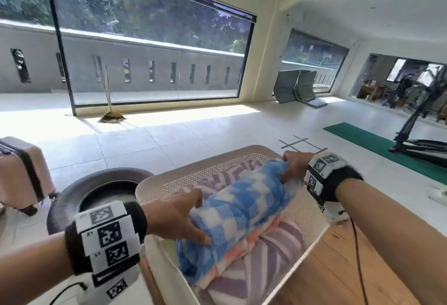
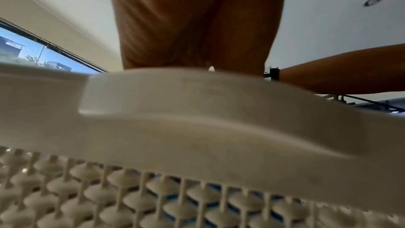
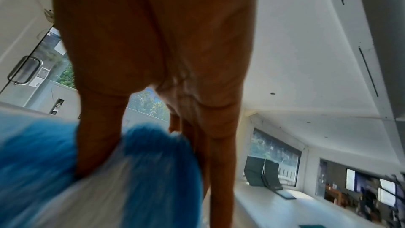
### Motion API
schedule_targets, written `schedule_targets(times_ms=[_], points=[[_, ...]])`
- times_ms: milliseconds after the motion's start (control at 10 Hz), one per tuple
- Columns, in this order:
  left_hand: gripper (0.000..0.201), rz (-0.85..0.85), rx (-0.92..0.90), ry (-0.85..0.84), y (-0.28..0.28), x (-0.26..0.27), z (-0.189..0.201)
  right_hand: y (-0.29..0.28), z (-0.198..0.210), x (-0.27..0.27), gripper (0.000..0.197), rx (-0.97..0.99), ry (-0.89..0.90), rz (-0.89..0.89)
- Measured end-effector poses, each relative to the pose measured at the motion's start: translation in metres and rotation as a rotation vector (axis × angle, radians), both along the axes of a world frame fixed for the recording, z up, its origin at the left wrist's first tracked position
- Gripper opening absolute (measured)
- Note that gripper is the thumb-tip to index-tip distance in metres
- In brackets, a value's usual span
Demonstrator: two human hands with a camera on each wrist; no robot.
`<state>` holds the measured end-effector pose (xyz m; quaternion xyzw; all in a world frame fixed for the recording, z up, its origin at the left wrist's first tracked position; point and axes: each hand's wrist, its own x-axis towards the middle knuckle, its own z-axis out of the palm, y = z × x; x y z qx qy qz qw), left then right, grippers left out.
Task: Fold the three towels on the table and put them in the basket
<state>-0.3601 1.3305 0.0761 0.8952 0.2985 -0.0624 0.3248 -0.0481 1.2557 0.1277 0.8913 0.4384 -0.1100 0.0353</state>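
Blue checked towel [image 1: 239, 208], folded, lies on top of a pink towel [image 1: 256, 237] and a purple striped towel [image 1: 271, 263] inside the white basket [image 1: 154, 183], which sits on a wooden table [image 1: 343, 271]. Right hand [image 1: 294, 166] pinches the towel's far end, thumb and fingers [image 3: 96, 127] closed around a bunch of cloth. Left hand [image 1: 179, 217] rests on the near end with fingers spread and nearly straight, pressing the fabric. A black tyre [image 1: 72, 198] lies beside the basket.

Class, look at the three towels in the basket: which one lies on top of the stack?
The blue-and-white checked towel; the pink one lies beneath it, the purple-striped one lowest.
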Motion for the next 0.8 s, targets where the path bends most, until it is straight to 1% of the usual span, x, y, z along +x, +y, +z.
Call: schedule_targets(times_ms=[100,200,300,400,500,600,700,800], points=[[0.054,-0.093,0.068,0.03,-0.002,0.001,0.009,-0.009,0.021,-0.007,0.035,-0.193,-0.105,0.002],[0.047,-0.167,0.038,0.026,-0.004,0.004,0.013,-0.016,0.024,-0.001,0.036,-0.325,-0.062,0.003],[0.043,-0.22,-0.095,0.042,-0.013,0.007,0.009,-0.029,0.021,0.009,0.044,-0.31,-0.113,0.042],[0.043,-0.299,-0.112,0.089,-0.028,0.01,0.0,-0.04,0.007,0.008,0.047,-0.374,-0.108,0.053],[0.045,-0.348,0.01,0.129,-0.042,0.014,-0.002,-0.048,-0.012,0.0,0.037,-0.32,0.021,0.109],[0.041,-0.314,0.001,0.118,-0.051,0.017,0.004,-0.063,-0.01,-0.021,0.041,-0.356,0.025,0.118],[0.047,-0.294,0.024,0.06,-0.068,0.016,0.016,-0.083,0.005,-0.034,0.046,-0.282,0.005,0.126],[0.063,-0.219,0.105,-0.071,-0.091,0.016,0.03,-0.119,0.019,-0.037,0.046,-0.12,-0.042,0.15]])
